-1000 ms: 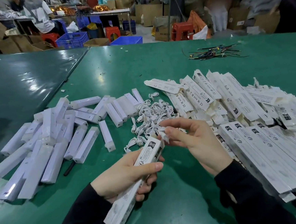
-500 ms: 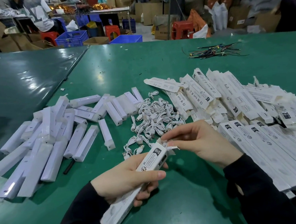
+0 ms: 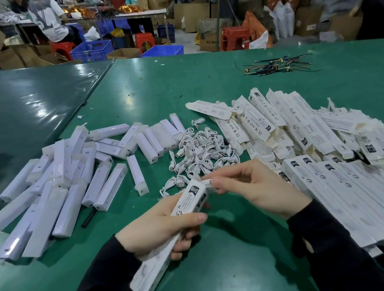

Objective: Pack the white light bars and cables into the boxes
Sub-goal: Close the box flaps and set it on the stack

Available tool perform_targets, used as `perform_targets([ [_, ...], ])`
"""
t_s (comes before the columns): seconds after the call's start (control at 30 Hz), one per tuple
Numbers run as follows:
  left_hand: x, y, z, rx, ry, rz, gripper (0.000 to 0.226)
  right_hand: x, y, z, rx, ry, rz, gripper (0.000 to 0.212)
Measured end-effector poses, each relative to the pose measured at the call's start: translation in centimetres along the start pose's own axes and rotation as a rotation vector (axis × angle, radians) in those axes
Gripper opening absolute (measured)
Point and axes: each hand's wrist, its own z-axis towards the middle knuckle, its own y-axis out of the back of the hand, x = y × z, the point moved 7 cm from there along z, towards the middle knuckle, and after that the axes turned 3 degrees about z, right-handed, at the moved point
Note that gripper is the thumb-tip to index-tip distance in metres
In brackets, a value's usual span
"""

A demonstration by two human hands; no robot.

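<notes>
Head view: the left hand (image 3: 156, 226) gripped the box (image 3: 171, 236) above the green counter (image 3: 222, 278). The right hand (image 3: 251, 186), which a second earlier was pushing a cable in, now pinched the end flap (image 3: 207, 183) with its fingers; packing looked nearly finished.

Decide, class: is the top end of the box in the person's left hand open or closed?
Open: the end flap sticks out from the box, pinched by the right hand. The contents cannot be seen.
</notes>
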Motion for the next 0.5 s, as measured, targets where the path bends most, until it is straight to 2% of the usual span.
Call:
perform_targets([
  [0.13, 0.3, -0.5, -0.1, 0.064, 0.014, 0.041, 0.034, 0.2, 0.2, -0.1, 0.008, 0.022, -0.021, 0.019],
  [0.3, 0.1, -1.1, 0.0, 0.071, -0.036, 0.013, 0.038, -0.7, 0.8, 0.3, -0.186, -0.022, 0.12, 0.012],
  [0.37, -0.3, -1.1, 0.1, 0.055, -0.074, -0.03, 0.032, -0.8, 0.6, 0.5, -0.2, -0.011, 0.072, 0.01],
  [0.43, -0.8, -1.0, 0.1, 0.036, -0.105, -0.085, 0.02, -1.0, 0.0, 0.7, -0.192, -0.008, 0.036, 0.019],
  [0.5, -1.1, -0.7, 0.2, -0.019, -0.121, -0.125, 0.019, -1.1, -0.4, 0.8, -0.219, 0.002, -0.001, 0.024],
])
